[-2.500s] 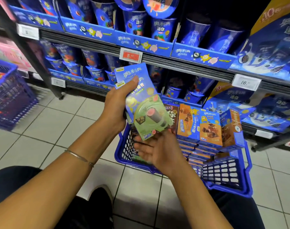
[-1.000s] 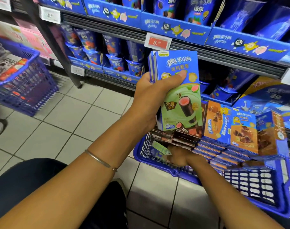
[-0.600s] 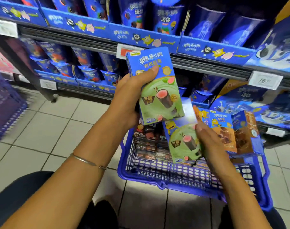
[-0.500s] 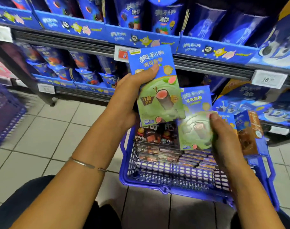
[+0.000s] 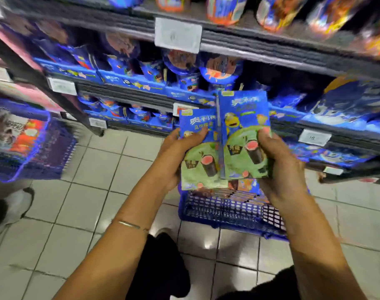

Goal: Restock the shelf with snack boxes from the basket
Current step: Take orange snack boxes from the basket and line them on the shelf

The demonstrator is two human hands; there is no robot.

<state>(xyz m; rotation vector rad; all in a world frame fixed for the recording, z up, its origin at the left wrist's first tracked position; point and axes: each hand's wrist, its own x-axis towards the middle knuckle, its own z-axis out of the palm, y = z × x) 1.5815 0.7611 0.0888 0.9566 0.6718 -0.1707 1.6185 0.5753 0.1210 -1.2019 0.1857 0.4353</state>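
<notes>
Green-and-blue boxes (image 5: 223, 146) sit upright, side by side above the basket (image 5: 225, 210), left hand (image 5: 174, 152) gripping one, right hand (image 5: 280, 161) the other; recommend squaring their edges together before sliding both onto the shelf (image 5: 271, 55).

Left snack box (image 5: 197, 163): blue is shown on the upper part and pale green below, with a dark roll with a pink end printed on it.
Right snack box (image 5: 241, 118): the same blue-over-green print is carried, with a yellow cartoon figure added.
Basket (image 5: 223, 211): blue, pierced in a grid pattern.
Second basket (image 5: 55, 152): blue, blurred.
Shelf (image 5: 271, 55): dark grey rails are seen.
Price label (image 5: 178, 35): white.
Floor (image 5: 94, 169): pale tiles are laid in a grid with darker joints.
Bracelet (image 5: 128, 224): silver-toned.
</notes>
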